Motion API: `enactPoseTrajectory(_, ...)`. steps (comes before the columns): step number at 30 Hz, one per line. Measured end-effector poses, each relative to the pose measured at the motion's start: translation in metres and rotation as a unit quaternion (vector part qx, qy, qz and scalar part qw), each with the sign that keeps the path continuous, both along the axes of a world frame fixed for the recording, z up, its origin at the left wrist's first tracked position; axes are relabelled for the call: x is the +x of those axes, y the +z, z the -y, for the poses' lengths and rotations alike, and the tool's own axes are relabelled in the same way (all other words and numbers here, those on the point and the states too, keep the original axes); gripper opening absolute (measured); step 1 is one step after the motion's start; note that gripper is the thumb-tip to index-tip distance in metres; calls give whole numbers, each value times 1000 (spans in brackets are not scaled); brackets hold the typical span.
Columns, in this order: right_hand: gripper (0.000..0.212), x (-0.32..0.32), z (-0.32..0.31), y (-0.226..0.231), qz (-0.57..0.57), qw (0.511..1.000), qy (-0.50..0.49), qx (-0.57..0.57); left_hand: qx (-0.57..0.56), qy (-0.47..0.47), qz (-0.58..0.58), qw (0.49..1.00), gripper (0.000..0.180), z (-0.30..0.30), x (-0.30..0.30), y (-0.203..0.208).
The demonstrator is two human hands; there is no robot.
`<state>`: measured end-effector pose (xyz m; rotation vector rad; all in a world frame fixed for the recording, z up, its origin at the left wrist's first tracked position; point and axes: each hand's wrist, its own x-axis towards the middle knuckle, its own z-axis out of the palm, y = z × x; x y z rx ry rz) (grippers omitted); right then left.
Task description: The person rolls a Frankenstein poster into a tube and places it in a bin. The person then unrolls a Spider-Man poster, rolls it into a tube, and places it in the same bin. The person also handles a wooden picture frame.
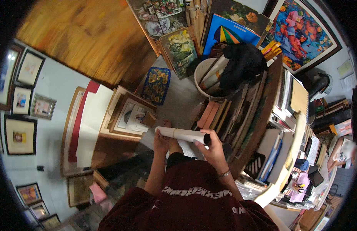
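Centrally, left hand [162, 144], right hand [214, 148]: fingers grasping ends of rolled white sheet [182, 134]; beyond, grey floor [179, 102] between leaning frames [129, 114] and wooden shelf edge [263, 111].

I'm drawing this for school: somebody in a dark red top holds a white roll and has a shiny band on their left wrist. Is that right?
Not quite: the shiny band is on the right wrist, as the head view shows. The rest is right: somebody in a dark red top holds a white roll.
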<state>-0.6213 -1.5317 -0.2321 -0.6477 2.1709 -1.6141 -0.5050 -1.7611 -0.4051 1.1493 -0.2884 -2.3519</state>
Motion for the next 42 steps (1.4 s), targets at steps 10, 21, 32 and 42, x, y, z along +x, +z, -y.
enactPoseTrajectory(10, 39, -148, 145, -37, 17, 989, -133, 61, -103, -268, 198, 937, 47, 214, 0, -54)
enactPoseTrajectory(21, 43, -352, 189, -133, -100, 902, -365, 208, -145, -582, 380, 705, 39, 388, 100, -124)
enactPoseTrajectory(32, 54, -397, 121, -334, 100, 839, -440, 303, -159, -532, 416, 721, 42, 416, -70, -42)
enactPoseTrajectory(42, 71, -409, 88, -449, 327, 733, -423, 420, -167, -634, 441, 612, 42, 403, -239, -4)
